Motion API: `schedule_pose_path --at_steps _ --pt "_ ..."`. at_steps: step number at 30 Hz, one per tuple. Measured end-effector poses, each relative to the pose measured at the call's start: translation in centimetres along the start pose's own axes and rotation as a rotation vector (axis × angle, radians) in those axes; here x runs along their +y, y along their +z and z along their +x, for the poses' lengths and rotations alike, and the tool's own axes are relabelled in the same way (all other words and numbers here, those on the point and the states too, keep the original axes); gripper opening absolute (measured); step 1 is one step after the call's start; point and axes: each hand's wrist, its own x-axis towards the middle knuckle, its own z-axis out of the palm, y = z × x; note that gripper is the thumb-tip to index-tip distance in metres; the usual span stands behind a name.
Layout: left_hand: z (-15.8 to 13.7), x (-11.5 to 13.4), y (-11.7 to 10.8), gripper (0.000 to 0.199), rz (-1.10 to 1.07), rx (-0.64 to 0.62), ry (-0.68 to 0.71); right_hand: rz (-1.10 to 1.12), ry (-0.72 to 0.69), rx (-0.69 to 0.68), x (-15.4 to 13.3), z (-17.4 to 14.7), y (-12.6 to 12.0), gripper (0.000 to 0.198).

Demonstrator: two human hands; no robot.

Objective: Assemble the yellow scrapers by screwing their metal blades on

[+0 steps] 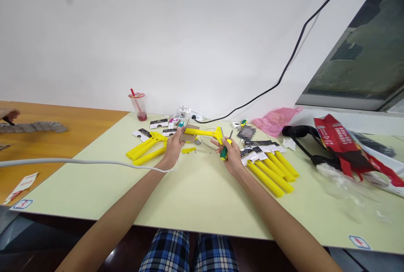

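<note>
A yellow scraper (203, 133) lies level above the table, its wide head to the right. My left hand (172, 148) is closed around its handle end; part of the handle is hidden by the fingers. In my right hand (232, 157) is a screwdriver (224, 153) with a green and yellow handle, its shaft pointing up beside the scraper's head. The right fingertips are close to that head; whether they touch it I cannot tell. Below the scraper, a small yellow part (188, 150) rests on the table with tiny pieces that look like screws.
More yellow scrapers (147, 145) lie left; several yellow handles (268, 177) with black-and-white cards lie right. A drink cup (138, 105), power strip (189, 114), pink bag (277, 120) and red packaging (337, 137) stand around. A white cable (94, 161) crosses the left. Another person's hand (10, 114) is far left.
</note>
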Motion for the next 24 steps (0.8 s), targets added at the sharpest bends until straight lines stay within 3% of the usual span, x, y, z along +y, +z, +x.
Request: schedule_pose_path --at_steps 4,10,17,24 --pt "0.2 0.2 0.0 0.056 -0.120 0.032 0.007 -0.007 0.006 0.032 0.2 0.0 -0.1 0.058" --pt "0.5 0.0 -0.7 0.042 -0.124 0.153 -0.025 -0.041 -0.004 0.029 0.2 0.0 -0.1 0.062" --pt "0.7 0.0 -1.2 0.053 -0.209 0.113 -0.088 -0.063 0.003 0.031 0.3 0.1 -0.2 0.066" --pt "0.4 0.4 -0.8 0.083 -0.121 0.034 -0.072 -0.085 -0.021 0.045 -0.1 0.5 -0.8 0.064"
